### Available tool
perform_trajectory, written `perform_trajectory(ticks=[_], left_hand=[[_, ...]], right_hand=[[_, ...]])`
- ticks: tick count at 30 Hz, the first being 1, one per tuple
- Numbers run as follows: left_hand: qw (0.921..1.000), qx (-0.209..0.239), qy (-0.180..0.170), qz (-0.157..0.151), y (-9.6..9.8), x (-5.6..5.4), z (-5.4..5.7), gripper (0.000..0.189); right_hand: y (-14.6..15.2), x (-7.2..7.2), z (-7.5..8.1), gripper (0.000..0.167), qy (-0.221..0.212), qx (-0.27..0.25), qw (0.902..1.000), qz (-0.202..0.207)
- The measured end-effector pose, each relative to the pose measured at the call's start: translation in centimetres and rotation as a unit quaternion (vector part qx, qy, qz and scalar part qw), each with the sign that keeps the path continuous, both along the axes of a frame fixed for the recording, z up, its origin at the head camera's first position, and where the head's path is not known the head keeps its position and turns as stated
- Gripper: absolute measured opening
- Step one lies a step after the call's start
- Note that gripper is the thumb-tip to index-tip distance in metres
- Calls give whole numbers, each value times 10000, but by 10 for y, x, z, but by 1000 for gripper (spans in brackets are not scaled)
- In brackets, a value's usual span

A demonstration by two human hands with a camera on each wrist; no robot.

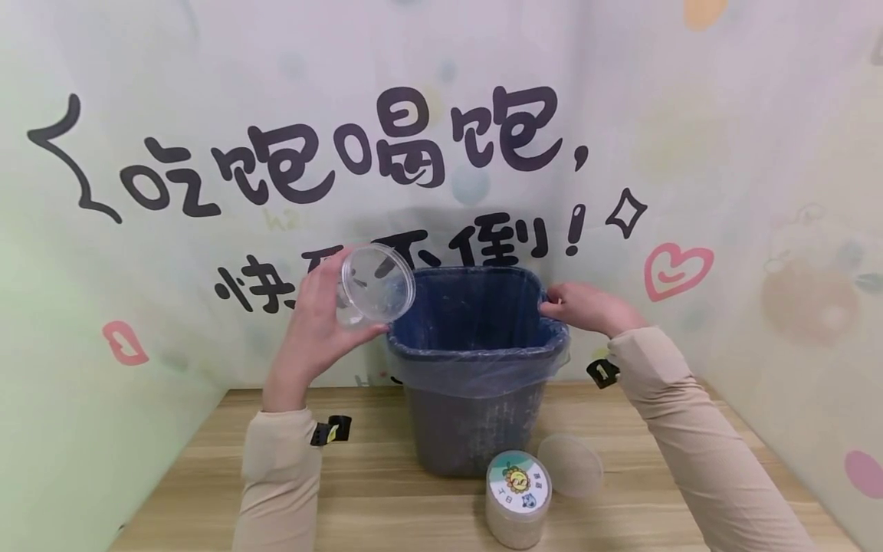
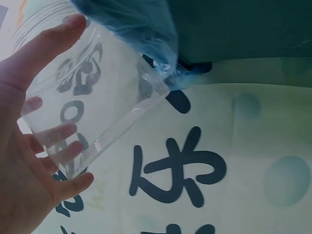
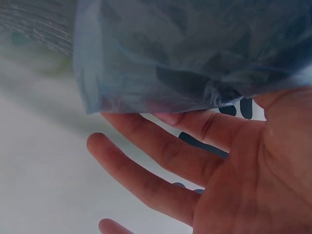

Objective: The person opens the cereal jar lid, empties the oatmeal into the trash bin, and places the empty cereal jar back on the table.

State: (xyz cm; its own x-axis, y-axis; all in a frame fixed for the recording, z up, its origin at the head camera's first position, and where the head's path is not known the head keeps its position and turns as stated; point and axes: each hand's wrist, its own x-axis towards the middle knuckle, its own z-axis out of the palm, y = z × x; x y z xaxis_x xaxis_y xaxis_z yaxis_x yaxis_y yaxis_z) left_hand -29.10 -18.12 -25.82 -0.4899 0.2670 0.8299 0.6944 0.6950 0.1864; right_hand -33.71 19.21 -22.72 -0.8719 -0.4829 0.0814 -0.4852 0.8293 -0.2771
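Bounded at back by a pale wall (image 1: 331, 211) printed with two slanting rows of bold black Chinese lettering (image 1: 410, 138). Flanked by a greenish left wall (image 1: 69, 414) and a creamy right wall (image 1: 779, 192) with faint pastel motifs (image 1: 803, 303). Marked, toward the right, by a pink heart outline (image 1: 679, 272). Closed off below by a wood-grain worktop (image 1: 366, 491). Lit softly.

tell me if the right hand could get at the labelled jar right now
Probably yes, once the right hand leaves the bin: the labelled jar stands upright in front, nothing rests on top of it, and its near side looks unblocked.
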Motion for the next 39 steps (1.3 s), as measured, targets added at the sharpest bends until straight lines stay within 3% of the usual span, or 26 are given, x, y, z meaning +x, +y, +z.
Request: perform_trajectory(ticks=[9, 16, 20, 25, 30, 39], left_hand=[[9941, 818, -502, 499, -10, -3, -24, 107], [9789, 1474, -1394, 260, -20, -3, -45, 104], [9716, 1599, -1742, 60, -25, -5, -60, 105], [9668, 1788, -1816, -184, -29, -7, -72, 103], [9664, 1857, -1767, -209, -33, -8, -81, 102], [9606, 1871, -2035, -293, -37, -13, -98, 100]], right_hand=[[0, 0, 0, 23, -46, -43, 10000, 37], [-2, 1, 1, 23, -103, 1, 9999, 10], [-2, 1, 1, 22, -72, 5, 10000, 8], [-3, 1, 1, 22, -33, 27, 10000, 18], [-2, 1, 2, 23, -64, 19, 10000, -20], [-2, 2, 3, 24, -119, 31, 9999, -37]])
